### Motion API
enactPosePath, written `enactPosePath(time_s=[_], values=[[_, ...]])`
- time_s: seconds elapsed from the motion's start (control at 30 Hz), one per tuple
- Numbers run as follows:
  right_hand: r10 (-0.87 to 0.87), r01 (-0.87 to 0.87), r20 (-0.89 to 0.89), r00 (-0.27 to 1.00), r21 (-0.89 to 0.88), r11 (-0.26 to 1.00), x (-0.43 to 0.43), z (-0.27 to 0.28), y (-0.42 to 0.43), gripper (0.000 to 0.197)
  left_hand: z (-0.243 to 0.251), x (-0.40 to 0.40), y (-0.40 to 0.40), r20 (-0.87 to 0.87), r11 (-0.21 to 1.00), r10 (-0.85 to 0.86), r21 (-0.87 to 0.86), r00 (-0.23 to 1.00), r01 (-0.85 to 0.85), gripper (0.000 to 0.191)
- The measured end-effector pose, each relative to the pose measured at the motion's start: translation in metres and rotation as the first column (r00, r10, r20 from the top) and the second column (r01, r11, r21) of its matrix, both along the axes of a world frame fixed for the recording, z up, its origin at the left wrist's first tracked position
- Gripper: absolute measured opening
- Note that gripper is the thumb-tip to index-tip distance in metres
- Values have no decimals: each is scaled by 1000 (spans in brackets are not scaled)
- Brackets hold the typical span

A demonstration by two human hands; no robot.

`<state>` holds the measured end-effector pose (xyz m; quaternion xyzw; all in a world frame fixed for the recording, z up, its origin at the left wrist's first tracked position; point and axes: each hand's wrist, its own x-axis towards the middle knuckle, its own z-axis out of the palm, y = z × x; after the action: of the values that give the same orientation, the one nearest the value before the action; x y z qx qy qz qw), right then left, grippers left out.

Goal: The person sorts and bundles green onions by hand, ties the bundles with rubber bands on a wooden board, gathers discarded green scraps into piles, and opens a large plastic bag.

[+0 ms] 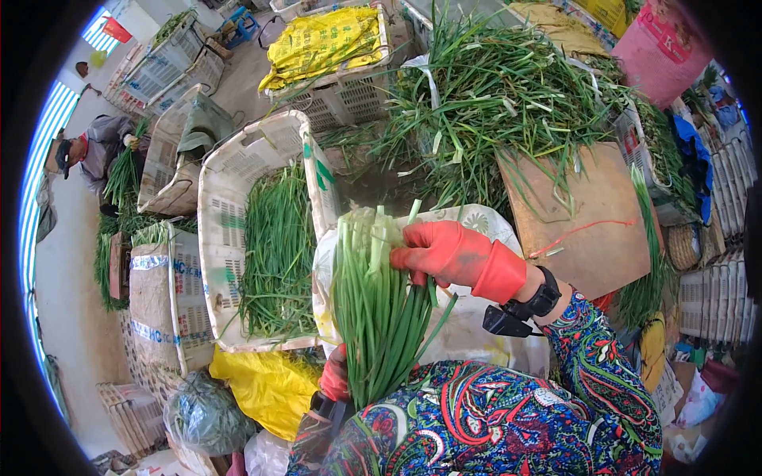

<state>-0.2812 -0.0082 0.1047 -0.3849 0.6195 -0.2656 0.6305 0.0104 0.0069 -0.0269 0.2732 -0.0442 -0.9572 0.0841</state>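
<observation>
A thick bunch of long green leafy stalks, like garlic chives or leeks (pixel 381 297), is held up before me, pale cut ends at the top. My left hand (pixel 334 375), in a red rubber glove, grips the bunch from its lower left; most of its fingers are hidden behind the leaves. My right hand (pixel 458 262), also red-gloved, has its bent fingers closed on a few stalks at the bunch's upper right edge. A pale plastic sheet (pixel 470 351) covers my lap beneath the bunch.
To the left stands a white plastic crate (pixel 217 315) part filled with greens. A heap of loose leaves (pixel 506 89) rises ahead. A brown board (pixel 583 226) with a red string (pixel 583 234) lies at the right. A person (pixel 98 149) holds greens at the far left.
</observation>
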Motion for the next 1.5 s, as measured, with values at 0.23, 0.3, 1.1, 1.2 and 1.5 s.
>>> enactPosePath(time_s=[0.23, 0.3, 1.1, 1.2, 1.5], values=[[-393, -134, -500, 771, -732, 668, 9, -53, 4, 16, 29, -23, -7, -48, 991, -135, -2, 990, 135, 76], [-417, -103, -493, 764, -731, 675, -3, -47, -1, 13, 30, -20, -4, 119, 965, -191, -156, 974, 208, 82], [-5, -583, -602, 798, -775, 245, -34, -49, -10, 40, 39, -39, -4, -237, 996, 89, 21, 967, -86, 86], [179, -491, -469, 865, -717, 495, -39, -58, -21, 30, 45, -49, -3, -451, 994, 50, 110, 891, 0, 81], [-771, 40, -305, 559, -919, 392, -149, -29, -108, 49, 46, -48, 7, -218, 959, -41, -284, 975, -23, 72]])
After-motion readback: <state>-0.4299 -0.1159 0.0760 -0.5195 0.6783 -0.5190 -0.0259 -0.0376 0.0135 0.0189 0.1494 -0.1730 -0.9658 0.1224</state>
